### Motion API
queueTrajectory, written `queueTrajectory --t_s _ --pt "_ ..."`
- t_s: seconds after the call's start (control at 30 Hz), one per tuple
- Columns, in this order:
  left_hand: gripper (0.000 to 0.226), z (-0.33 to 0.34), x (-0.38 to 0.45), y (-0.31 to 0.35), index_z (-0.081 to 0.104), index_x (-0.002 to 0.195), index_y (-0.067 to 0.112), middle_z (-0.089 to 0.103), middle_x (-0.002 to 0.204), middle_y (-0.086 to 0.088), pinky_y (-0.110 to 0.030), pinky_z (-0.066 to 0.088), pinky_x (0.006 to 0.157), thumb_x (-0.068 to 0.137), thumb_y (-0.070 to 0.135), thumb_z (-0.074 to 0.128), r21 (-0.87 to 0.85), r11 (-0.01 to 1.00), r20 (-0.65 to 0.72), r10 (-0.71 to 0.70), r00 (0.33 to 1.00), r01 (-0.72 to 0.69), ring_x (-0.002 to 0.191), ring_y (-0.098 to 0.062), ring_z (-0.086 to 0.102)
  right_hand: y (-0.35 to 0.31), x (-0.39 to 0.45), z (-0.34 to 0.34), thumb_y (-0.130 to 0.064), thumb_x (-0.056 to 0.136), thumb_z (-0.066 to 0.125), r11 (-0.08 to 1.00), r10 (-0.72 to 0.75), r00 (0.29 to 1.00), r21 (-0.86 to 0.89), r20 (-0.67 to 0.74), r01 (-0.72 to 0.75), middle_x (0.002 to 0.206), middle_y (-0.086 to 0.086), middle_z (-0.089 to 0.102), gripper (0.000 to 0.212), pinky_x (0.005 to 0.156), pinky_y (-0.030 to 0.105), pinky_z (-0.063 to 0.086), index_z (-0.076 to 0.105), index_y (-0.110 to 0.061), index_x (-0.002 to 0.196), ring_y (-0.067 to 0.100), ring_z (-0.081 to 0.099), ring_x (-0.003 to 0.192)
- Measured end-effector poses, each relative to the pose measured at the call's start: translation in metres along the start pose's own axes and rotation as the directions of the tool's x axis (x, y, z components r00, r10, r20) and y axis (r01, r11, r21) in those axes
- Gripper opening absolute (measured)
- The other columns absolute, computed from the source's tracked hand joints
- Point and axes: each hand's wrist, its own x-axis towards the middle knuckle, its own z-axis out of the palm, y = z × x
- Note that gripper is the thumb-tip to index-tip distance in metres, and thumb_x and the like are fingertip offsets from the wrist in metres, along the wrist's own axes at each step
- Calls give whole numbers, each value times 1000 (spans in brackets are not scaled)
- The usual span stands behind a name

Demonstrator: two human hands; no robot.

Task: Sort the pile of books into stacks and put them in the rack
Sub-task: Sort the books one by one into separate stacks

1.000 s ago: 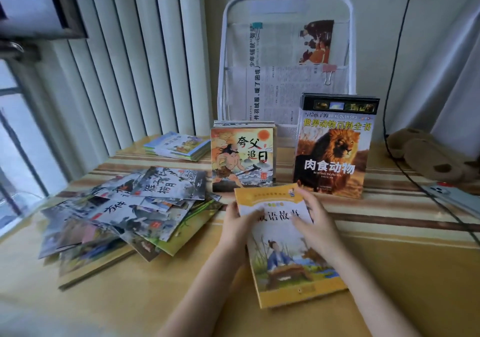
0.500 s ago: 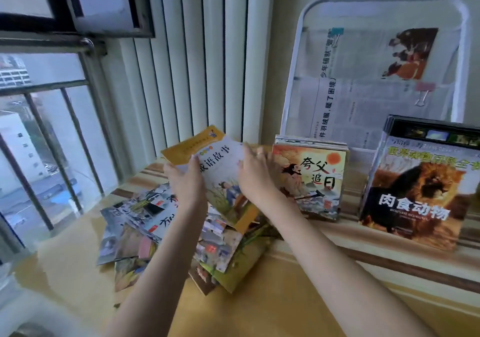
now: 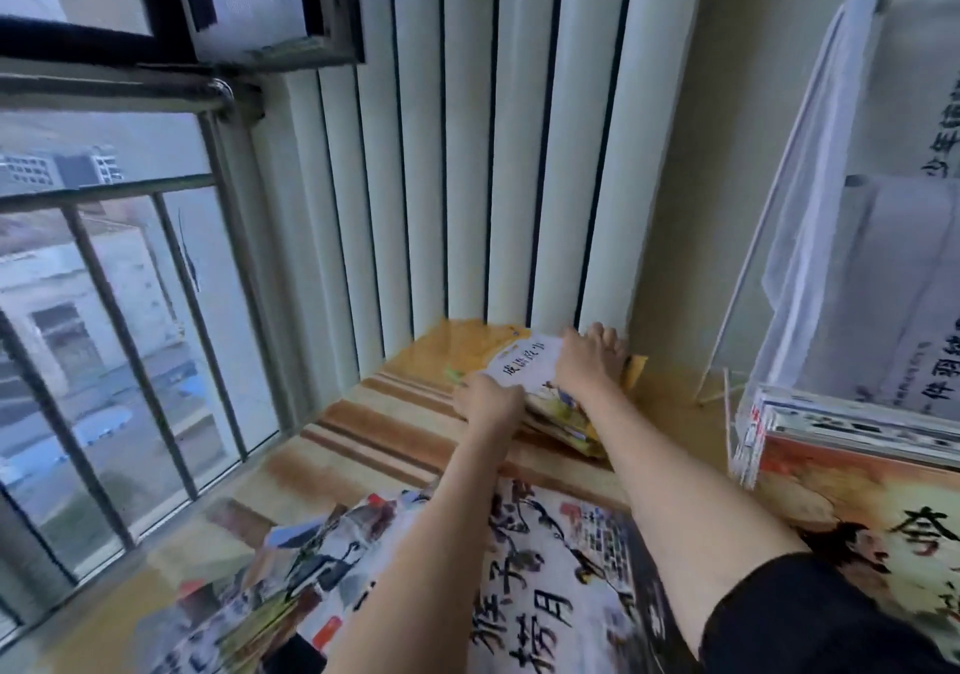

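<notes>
both your arms are stretched out to the far corner of the table [image 3: 363, 445], by the white blinds [image 3: 467, 154]. your left hand [image 3: 488, 406] grips the near edge of the yellow book [image 3: 524, 369], fingers curled round it. your right hand [image 3: 589, 364] lies on top with fingers spread flat, pressing it down. the book sits on a small stack of books [image 3: 566, 421] in that corner, cover up. close under your arms lies the loose pile of books [image 3: 519, 595]. at right, upright books [image 3: 852, 471] stand in front of the white rack [image 3: 769, 237].
</notes>
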Motion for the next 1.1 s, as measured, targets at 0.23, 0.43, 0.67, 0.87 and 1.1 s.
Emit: queueTrajectory --t_s 0.23,0.43,0.67,0.87,1.1 --pt "87 -4 2 3 26 144 6 37 143 -17 -45 47 96 69 18 69 -539 839 -6 -86 996 69 126 -36 44 -4 7 8 -51 93 30 990 117 991 70 67 -122 125 14 59 58 97 37 35 59 -9 120 32 51 116" --pt "55 -25 6 8 51 127 2 55 119 -10 -30 45 77 77 13 68 -783 581 109 -225 968 223 105 -26 56 -5 3 9 -69 87 25 964 224 972 130 77 -233 136 17 48 79 106 45 22 47 -9 133 34 37 128" --pt "88 -23 -25 6 21 132 25 56 128 -9 -48 50 95 69 25 82 -666 744 51 113 992 -51 112 -27 60 -23 -20 -22 -69 86 25 944 227 946 289 -231 -156 125 19 54 75 99 47 24 54 -8 119 33 44 120" --pt "72 -76 -80 57 30 133 27 59 116 2 -39 49 97 77 20 75 -742 569 -211 303 929 -354 104 -15 61 -52 -63 -88 -65 90 29 801 204 872 588 -446 113 117 16 54 62 95 46 35 50 -10 110 31 46 112" --pt "43 -138 -202 81 50 104 33 65 108 1 -32 57 83 76 17 78 -707 455 -348 443 826 -542 96 -10 67 -26 -171 -175 -70 85 34 672 68 833 643 -549 368 90 2 53 54 68 37 48 41 -17 94 24 55 84"
